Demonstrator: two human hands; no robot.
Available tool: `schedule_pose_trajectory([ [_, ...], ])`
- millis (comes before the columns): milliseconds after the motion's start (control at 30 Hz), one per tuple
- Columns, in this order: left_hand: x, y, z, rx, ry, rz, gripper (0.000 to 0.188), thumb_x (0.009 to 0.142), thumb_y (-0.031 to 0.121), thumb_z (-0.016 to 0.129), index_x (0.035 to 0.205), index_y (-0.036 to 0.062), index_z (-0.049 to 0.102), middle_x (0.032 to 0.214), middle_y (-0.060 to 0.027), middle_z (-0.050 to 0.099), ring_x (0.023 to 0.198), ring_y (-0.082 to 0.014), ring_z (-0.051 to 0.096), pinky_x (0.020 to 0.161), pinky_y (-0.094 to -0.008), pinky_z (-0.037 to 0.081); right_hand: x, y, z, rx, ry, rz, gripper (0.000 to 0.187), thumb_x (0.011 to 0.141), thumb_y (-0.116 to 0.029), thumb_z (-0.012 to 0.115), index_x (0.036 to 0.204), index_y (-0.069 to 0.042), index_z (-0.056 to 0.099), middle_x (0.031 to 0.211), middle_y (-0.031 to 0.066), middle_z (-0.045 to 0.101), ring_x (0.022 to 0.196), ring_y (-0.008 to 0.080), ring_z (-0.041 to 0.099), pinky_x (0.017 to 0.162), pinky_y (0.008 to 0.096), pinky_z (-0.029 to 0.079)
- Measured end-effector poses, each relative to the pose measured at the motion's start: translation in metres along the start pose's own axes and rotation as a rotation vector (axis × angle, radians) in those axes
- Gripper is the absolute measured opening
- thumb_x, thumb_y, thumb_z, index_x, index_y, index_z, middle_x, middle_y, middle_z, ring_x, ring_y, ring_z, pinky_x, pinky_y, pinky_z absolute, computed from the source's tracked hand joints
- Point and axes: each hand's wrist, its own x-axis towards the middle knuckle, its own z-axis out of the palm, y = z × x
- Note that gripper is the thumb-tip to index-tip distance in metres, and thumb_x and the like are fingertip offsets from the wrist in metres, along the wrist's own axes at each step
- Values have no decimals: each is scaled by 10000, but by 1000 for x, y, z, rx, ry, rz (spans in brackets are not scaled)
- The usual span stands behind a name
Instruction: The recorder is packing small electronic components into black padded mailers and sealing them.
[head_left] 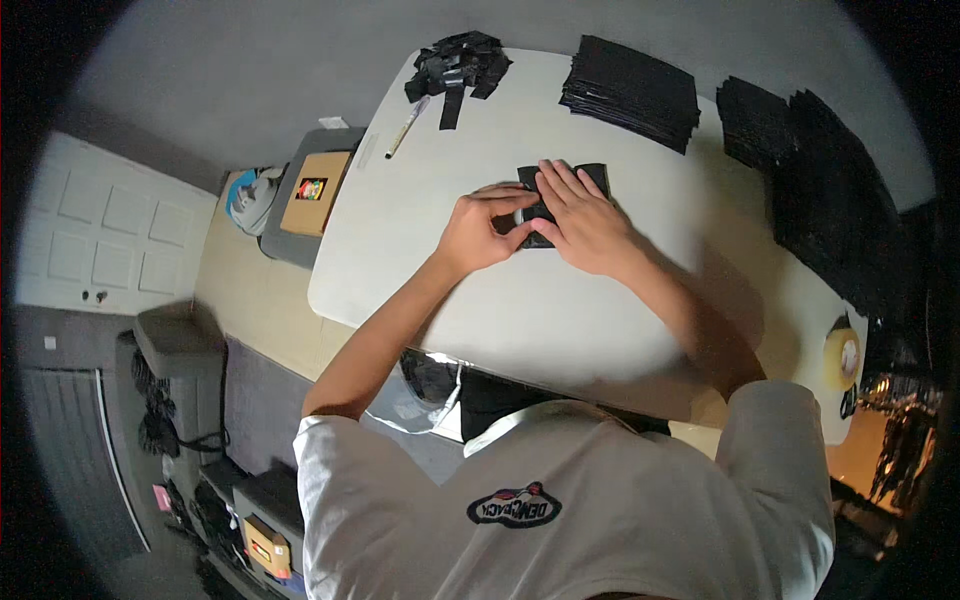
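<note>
Midway between the near and far edges of the white table (480,320), a flat black piece (542,211) lies with its far side running left to right; covering hands hide its long axis. The right hand (590,228) rests flat across it; the left hand (480,232) curls at its left side, whether pinching I cannot tell.

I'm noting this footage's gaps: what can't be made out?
Head view, black piece: its middle is hidden by the right hand.
Head view, pale patch by the left hand: too small to identify.
Head view, right-edge clutter: lost in blur and darkness.
</note>
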Motion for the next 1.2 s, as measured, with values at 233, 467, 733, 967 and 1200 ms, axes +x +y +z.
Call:
schedule_pose_trajectory([
  [233,2,3,2,247,-79,192,532,835,173,750,1341,21,689,1404,-202,650,1375,-340,577,1150,-453,456,0,-2,0,-75,-30,16,720,1108,-473,372,1538,103,396,1661,258,323,1570,376,264,1284,493,199],
  [467,3,-2,2,237,-152,143,552,824,156,745,1348,-5,677,1440,-210,622,1394,-352,557,1184,-459,418,4,1,1,-52,-23,35,742,1103,-486,388,1553,103,361,1662,258,318,1563,373,281,1280,475,223],
  [733,3,-2,10,202,-144,167,517,857,200,739,1317,-30,684,1416,-251,622,1390,-369,555,1179,-444,433,-3,9,0,15,-9,31,672,1114,-418,383,1563,82,356,1675,237,300,1566,350,274,1281,460,233],
  [967,0,-1,7,207,-143,139,521,835,186,734,1304,-36,686,1402,-269,622,1372,-378,567,1178,-440,436,0,10,4,98,-21,39,607,1120,-330,367,1592,48,316,1681,212,302,1577,328,254,1289,456,221],
  [1200,44,55,60,152,184,-56,550,875,261,638,1324,-55,598,1313,-294,641,1330,-480,551,1136,-578,408,6,3,-5,97,-140,100,666,1049,-308,511,1619,-41,295,1661,208,334,1542,369,302,1277,478,233],
])
